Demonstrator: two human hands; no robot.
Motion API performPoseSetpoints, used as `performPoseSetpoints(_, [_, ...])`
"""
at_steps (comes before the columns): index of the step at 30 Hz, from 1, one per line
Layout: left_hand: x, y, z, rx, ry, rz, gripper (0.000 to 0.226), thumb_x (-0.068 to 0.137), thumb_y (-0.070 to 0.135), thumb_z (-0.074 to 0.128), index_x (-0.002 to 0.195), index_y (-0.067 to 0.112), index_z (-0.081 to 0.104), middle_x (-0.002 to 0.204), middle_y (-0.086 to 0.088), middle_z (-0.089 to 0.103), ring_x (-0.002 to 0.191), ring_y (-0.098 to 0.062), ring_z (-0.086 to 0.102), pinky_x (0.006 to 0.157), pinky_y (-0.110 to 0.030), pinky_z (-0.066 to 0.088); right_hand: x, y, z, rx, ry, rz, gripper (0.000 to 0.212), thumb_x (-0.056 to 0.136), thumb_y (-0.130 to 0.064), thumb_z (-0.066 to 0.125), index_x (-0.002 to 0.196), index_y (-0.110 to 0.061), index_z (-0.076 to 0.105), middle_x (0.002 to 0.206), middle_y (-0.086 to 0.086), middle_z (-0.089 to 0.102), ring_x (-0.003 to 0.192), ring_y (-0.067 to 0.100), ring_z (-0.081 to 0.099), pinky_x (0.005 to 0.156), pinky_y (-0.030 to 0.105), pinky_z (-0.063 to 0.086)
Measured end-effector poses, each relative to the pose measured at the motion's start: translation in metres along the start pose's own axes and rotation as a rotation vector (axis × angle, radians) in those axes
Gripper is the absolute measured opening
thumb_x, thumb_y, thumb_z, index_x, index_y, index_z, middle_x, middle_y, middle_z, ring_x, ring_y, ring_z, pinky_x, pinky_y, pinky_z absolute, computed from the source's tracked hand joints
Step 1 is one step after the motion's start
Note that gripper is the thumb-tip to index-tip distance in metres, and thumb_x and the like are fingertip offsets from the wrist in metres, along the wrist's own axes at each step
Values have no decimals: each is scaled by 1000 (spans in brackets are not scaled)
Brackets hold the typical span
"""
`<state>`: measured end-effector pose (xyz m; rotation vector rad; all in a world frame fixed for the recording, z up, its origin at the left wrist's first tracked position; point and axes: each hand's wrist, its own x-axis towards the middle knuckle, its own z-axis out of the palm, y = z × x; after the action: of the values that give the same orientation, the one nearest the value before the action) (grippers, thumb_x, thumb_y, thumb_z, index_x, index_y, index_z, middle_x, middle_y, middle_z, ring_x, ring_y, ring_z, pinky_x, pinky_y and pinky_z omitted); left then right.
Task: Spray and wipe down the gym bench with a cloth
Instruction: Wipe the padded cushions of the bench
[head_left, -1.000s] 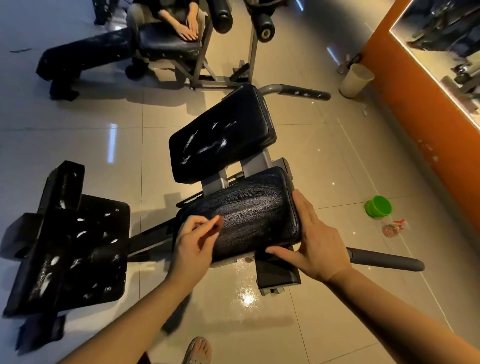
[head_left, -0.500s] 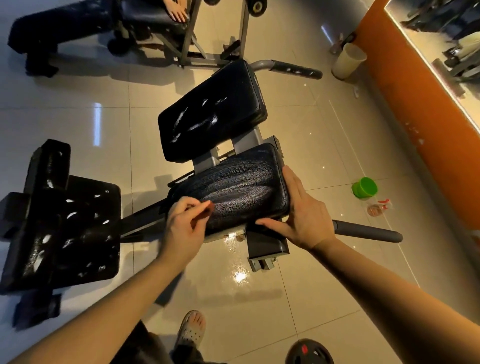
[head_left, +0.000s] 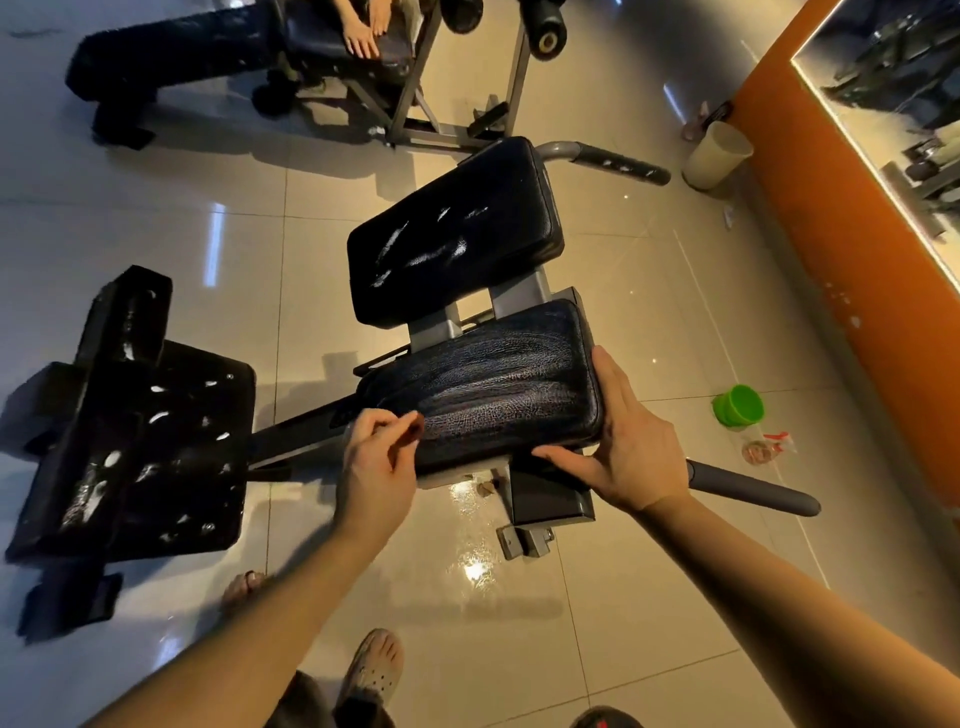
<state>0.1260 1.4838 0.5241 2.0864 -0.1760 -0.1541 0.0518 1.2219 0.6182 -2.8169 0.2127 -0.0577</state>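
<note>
The gym bench has two black cushions: a near pad (head_left: 498, 384) with a cracked, shiny surface and a far pad (head_left: 457, 228) streaked with white smears. My left hand (head_left: 374, 467) is at the near pad's left front corner and pinches a small brown piece (head_left: 414, 427) between thumb and fingertips. My right hand (head_left: 628, 447) lies against the pad's right end, fingers straight along the side and thumb along the front edge. No spray bottle is in view.
A black foot platform (head_left: 145, 447) with white spots lies at left. A grey handle (head_left: 753, 488) sticks out right. A green cup (head_left: 737, 405) and a white bin (head_left: 717, 156) stand by the orange wall (head_left: 841, 291). Another person's hands (head_left: 363, 31) rest on a far machine. The floor (head_left: 472, 519) under the pad is wet.
Both hands keep their places on the near pad. Only the view has shifted slightly, so my shoes now show at the bottom.
</note>
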Motion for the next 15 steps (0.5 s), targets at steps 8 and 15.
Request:
performPoseSetpoints(8, [-9,78,30,-128,-186,422,45,94,-1,63,135,16,67,119,4,53,117,-15,50,101,-22,45,-1,-1,2,7,10,24,120,73,-90,57,163,-28,6,162,-7,36,120,21,63,84,41,61])
performPoseSetpoints(15, [9,-30,-7,-4,11,-129,35,95,1,66,129,9,69,113,2,53,105,-14,52,99,-47,52,-1,-4,3,11,18,10,118,74,-89,58,162,-31,6,162,-12,33,88,15,69,70,37,62])
